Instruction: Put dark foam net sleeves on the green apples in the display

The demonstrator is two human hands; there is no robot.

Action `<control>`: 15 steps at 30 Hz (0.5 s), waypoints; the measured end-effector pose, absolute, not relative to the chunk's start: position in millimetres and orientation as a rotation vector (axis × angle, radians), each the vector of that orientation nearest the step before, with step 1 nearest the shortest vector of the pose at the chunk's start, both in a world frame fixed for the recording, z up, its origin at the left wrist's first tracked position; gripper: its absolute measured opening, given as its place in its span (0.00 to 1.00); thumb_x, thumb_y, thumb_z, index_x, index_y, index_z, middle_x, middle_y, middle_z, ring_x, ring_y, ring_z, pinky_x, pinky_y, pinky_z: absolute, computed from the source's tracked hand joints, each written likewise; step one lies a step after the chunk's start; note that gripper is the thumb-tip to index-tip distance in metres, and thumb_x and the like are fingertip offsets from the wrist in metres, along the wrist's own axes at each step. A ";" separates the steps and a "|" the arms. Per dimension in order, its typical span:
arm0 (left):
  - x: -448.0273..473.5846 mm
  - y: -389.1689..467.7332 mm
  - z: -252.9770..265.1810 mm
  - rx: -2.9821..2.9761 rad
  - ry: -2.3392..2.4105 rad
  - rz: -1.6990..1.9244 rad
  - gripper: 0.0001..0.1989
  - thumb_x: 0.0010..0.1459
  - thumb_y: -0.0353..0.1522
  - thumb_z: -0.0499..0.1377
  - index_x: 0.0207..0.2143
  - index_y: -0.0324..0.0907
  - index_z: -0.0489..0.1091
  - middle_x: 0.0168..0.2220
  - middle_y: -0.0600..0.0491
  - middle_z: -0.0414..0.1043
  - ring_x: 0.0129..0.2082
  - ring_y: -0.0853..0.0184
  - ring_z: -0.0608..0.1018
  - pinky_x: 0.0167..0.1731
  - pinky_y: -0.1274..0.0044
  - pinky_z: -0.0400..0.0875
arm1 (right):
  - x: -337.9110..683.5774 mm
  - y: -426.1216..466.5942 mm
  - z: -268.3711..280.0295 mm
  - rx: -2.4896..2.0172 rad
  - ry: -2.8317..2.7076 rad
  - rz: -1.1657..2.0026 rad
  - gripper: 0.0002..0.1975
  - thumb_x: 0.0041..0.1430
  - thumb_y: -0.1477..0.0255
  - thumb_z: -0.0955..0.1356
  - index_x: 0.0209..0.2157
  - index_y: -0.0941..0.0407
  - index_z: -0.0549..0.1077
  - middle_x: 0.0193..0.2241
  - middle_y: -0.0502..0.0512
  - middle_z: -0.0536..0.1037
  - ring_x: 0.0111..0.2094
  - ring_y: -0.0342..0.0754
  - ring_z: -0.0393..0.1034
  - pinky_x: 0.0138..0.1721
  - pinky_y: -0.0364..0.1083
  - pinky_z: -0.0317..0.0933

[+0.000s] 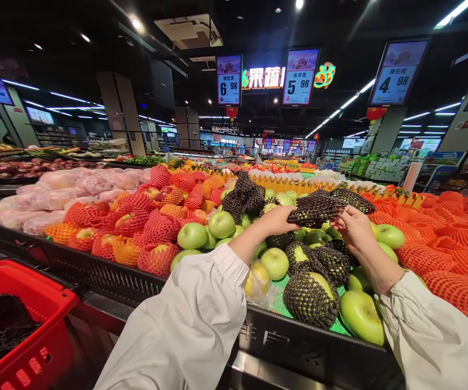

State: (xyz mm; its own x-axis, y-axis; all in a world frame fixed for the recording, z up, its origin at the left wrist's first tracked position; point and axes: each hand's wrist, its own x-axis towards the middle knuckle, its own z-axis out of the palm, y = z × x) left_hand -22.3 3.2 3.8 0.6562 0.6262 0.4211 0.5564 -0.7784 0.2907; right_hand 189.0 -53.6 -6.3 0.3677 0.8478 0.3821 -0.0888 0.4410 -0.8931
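Observation:
A black foam net sleeve [316, 208] is stretched between my two hands above the green apples. My left hand [277, 219] is closed on its left end, the fingers partly hidden behind it. At the other end, my right hand [351, 226] pinches the sleeve's edge between thumb and fingers. Whether anything is inside the sleeve, I cannot tell. Below lie several apples in black nets, one of them a netted green apple [312, 298] near the front. A bare green apple [362, 317] sits under my right wrist, and another bare apple [275, 263] is below my left hand.
Apples in red and yellow nets [158, 230] fill the left side, with plastic-wrapped fruit [63, 189] beyond. Orange-netted fruit [441, 260] lies to the right. A black display edge [291, 338] runs along the front. A red basket [18, 319] stands at lower left.

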 end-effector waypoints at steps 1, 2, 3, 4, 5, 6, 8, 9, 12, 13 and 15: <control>-22.0 2.8 3.6 2.753 0.933 0.758 0.16 0.57 0.36 0.65 0.46 0.37 0.72 0.48 0.43 0.77 0.47 0.55 0.78 0.46 0.71 0.70 | 188.3 -54.3 -5.2 -0.911 -0.993 0.731 0.25 0.27 0.64 0.80 0.22 0.56 0.64 0.16 0.45 0.65 0.18 0.38 0.62 0.18 0.36 0.57; -21.8 2.5 3.5 2.766 0.888 0.744 0.13 0.58 0.35 0.64 0.43 0.36 0.73 0.46 0.44 0.78 0.46 0.56 0.79 0.45 0.72 0.70 | 187.6 -55.1 -4.2 -0.903 -0.982 0.734 0.25 0.26 0.64 0.80 0.22 0.56 0.65 0.17 0.46 0.67 0.19 0.37 0.63 0.19 0.36 0.59; -21.6 2.3 3.4 2.771 0.845 0.724 0.11 0.59 0.35 0.64 0.41 0.36 0.73 0.45 0.45 0.78 0.44 0.57 0.79 0.43 0.72 0.70 | 186.7 -55.9 -3.2 -0.894 -0.976 0.738 0.24 0.27 0.65 0.80 0.22 0.56 0.66 0.19 0.46 0.68 0.19 0.36 0.63 0.20 0.36 0.62; -21.6 2.2 3.2 2.770 0.808 0.702 0.10 0.60 0.34 0.63 0.40 0.36 0.73 0.44 0.45 0.78 0.43 0.58 0.79 0.42 0.72 0.70 | 185.7 -56.9 -2.2 -0.887 -0.969 0.749 0.23 0.28 0.66 0.80 0.23 0.57 0.67 0.19 0.46 0.68 0.19 0.36 0.63 0.21 0.36 0.64; -21.6 2.1 3.1 2.764 0.775 0.685 0.09 0.60 0.34 0.63 0.40 0.36 0.73 0.44 0.46 0.78 0.42 0.58 0.79 0.42 0.73 0.70 | 184.4 -57.8 -1.1 -0.888 -0.954 0.770 0.20 0.30 0.68 0.79 0.22 0.57 0.67 0.18 0.45 0.67 0.19 0.36 0.64 0.23 0.37 0.67; -21.6 2.1 2.9 2.753 0.747 0.682 0.10 0.60 0.34 0.63 0.41 0.36 0.73 0.45 0.45 0.78 0.43 0.58 0.79 0.43 0.72 0.70 | 183.0 -58.8 0.0 -0.896 -0.932 0.800 0.17 0.33 0.70 0.78 0.22 0.57 0.68 0.18 0.45 0.67 0.19 0.37 0.65 0.25 0.37 0.69; -21.8 1.5 2.6 2.709 0.721 0.728 0.17 0.60 0.37 0.63 0.47 0.36 0.71 0.50 0.44 0.76 0.48 0.57 0.78 0.48 0.71 0.70 | 180.3 -60.3 2.2 -0.931 -0.878 0.866 0.08 0.42 0.74 0.74 0.24 0.57 0.70 0.19 0.47 0.69 0.20 0.39 0.67 0.26 0.37 0.70; -21.9 1.0 2.4 2.678 0.724 0.770 0.21 0.60 0.40 0.63 0.51 0.35 0.70 0.52 0.43 0.75 0.49 0.56 0.77 0.50 0.70 0.70 | 179.3 -60.6 3.2 -0.953 -0.854 0.892 0.04 0.47 0.75 0.71 0.25 0.57 0.71 0.20 0.49 0.71 0.20 0.39 0.68 0.25 0.37 0.69; -21.5 -1.2 2.0 2.588 0.764 0.895 0.31 0.61 0.46 0.61 0.58 0.34 0.64 0.56 0.39 0.71 0.51 0.55 0.76 0.52 0.67 0.70 | 178.2 -60.1 5.1 -0.999 -0.786 0.966 0.09 0.59 0.77 0.62 0.27 0.57 0.71 0.24 0.54 0.76 0.20 0.41 0.70 0.23 0.38 0.68; -21.2 -1.9 1.8 2.577 0.770 0.940 0.32 0.61 0.46 0.61 0.59 0.34 0.62 0.58 0.38 0.70 0.53 0.54 0.75 0.53 0.66 0.70 | 178.2 -59.9 5.4 -1.007 -0.764 1.003 0.12 0.62 0.77 0.59 0.27 0.58 0.70 0.25 0.55 0.77 0.20 0.41 0.71 0.23 0.38 0.68; -20.4 -2.8 1.6 2.584 0.759 1.061 0.35 0.61 0.46 0.62 0.62 0.34 0.58 0.61 0.37 0.65 0.58 0.53 0.71 0.58 0.65 0.66 | 177.8 -60.2 6.2 -1.024 -0.743 1.079 0.16 0.65 0.77 0.56 0.28 0.58 0.70 0.24 0.57 0.77 0.21 0.43 0.72 0.22 0.39 0.68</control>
State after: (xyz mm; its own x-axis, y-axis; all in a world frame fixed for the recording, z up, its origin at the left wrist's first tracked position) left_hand -20.4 -2.8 1.6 0.5998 0.5507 0.5805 0.3716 -0.8342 0.4074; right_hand 177.8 -60.2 6.2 0.3220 0.9467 0.0086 -0.3452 0.1259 -0.9300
